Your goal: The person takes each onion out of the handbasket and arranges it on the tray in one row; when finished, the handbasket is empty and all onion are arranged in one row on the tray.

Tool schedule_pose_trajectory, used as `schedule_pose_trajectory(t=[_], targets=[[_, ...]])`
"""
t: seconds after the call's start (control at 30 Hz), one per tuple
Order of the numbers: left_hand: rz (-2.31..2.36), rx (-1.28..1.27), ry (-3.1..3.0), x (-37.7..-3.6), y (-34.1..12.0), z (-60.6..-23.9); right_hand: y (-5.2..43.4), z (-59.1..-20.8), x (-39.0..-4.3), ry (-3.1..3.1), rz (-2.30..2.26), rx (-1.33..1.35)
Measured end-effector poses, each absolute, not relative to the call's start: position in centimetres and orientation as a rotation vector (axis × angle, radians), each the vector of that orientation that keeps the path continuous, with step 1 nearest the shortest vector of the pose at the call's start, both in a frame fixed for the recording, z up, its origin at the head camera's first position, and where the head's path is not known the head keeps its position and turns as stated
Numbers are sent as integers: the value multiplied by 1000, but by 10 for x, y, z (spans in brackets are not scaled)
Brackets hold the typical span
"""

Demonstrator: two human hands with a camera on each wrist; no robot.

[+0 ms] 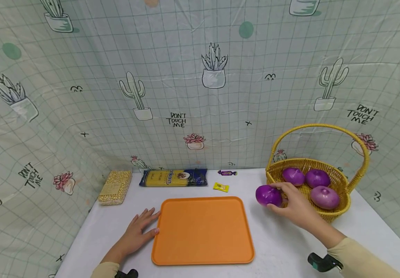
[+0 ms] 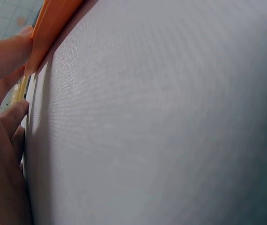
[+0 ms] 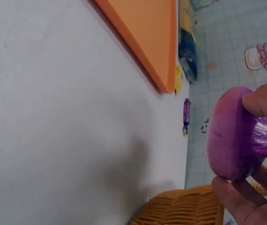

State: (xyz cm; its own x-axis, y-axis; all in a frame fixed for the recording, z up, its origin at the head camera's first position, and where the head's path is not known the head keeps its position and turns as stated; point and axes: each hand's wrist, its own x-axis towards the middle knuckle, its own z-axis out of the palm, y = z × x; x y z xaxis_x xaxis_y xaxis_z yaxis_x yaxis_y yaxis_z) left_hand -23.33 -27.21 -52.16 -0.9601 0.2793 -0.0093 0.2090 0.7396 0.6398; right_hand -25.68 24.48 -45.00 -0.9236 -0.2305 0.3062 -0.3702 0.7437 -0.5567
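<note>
The right grip (image 1: 296,204) pinches a purple onion (image 1: 267,195) from the side.

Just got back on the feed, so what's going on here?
A person's right hand holds one purple onion up off the table, just beside the left rim of the yellow basket. Three other onions lie in that basket. The left hand touches the left edge of the orange tray. The held onion is not over the tray.

room above the tray (image 1: 203,231); the handle (image 1: 319,125) arches over the basket (image 1: 328,214)
</note>
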Motion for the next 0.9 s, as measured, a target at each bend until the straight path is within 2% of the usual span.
schedule_pose_trajectory(t=[0.9], targets=[[1022,413,2850,-231,-272,-519,197,-484,-265,-2724,1044,549]])
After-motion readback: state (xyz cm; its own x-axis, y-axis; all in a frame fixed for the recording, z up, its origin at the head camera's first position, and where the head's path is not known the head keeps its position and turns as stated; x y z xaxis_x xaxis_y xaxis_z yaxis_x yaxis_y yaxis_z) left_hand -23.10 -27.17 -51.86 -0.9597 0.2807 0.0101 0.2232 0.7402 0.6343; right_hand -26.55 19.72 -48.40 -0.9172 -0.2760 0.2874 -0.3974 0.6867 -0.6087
